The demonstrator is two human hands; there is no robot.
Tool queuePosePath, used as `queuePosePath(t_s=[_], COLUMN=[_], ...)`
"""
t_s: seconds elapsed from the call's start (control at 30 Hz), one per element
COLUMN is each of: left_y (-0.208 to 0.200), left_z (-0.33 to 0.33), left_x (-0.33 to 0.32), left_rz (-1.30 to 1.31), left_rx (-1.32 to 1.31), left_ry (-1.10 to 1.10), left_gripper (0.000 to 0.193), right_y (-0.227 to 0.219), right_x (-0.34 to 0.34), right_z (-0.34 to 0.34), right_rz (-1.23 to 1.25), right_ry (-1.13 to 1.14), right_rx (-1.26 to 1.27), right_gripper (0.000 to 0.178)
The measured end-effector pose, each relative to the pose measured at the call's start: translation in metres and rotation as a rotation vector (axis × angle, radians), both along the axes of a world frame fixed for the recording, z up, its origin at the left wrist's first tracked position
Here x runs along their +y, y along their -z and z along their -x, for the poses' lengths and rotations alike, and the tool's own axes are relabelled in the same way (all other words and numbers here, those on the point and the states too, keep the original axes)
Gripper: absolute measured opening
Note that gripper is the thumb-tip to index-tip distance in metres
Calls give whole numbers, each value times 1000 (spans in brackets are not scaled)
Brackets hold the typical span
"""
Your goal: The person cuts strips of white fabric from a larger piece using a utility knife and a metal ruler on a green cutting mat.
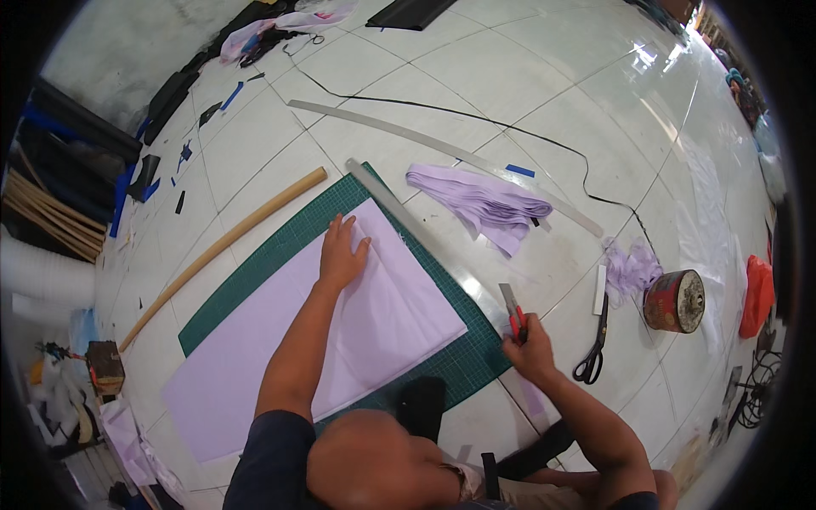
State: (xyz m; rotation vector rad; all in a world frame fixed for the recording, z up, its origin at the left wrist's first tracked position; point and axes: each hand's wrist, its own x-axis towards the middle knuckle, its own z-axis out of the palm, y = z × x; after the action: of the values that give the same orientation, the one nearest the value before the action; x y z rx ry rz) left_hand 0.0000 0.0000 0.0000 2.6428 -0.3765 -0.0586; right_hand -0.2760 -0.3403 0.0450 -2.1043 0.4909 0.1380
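A folded sheet of lilac fabric [391, 314] lies over a green cutting mat [255, 272] on the floor, its lower left part reaching past the mat. My left hand [342, 255] rests on the fabric near its far corner, fingers stretched out and pressing it down. Off the mat's right edge, my right hand [534, 350] grips a red and black utility knife [518, 321], its blade pointing away from me. A metal ruler [399, 208] runs along the mat's right edge, between my two hands and touching neither.
Beyond the mat lie bunched lilac strips [480, 204] and a longer metal ruler [425, 144]. Black-handled scissors [592, 357] and a round tin [674, 302] are at right. A wooden stick [229, 242] lies left, with dark fabric rolls [76, 127] by the wall.
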Motion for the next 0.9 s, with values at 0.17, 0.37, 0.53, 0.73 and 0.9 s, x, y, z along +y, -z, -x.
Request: queuePosePath(t_s=[0.17, 0.37, 0.53, 0.73, 0.9], left_y=[-12, 12, -4, -13, -16], left_z=[31, 3, 0, 11, -3], left_x=[10, -9, 2, -39, -15], left_rz=[-5, -236, -195, -208, -257], left_rx=[79, 184, 118, 183, 226], left_ry=[54, 146, 166, 155, 142], left_gripper=[81, 119, 104, 111, 119], right_y=[17, 40, 24, 23, 42], right_x=[59, 71, 14, -118, -157], right_z=[56, 75, 65, 75, 2], right_rz=[-144, -223, -107, 355, 564], right_ry=[-10, 139, -10, 157, 424], right_rx=[-2, 68, 255, 71, 158], right_gripper=[36, 41, 43, 27, 35])
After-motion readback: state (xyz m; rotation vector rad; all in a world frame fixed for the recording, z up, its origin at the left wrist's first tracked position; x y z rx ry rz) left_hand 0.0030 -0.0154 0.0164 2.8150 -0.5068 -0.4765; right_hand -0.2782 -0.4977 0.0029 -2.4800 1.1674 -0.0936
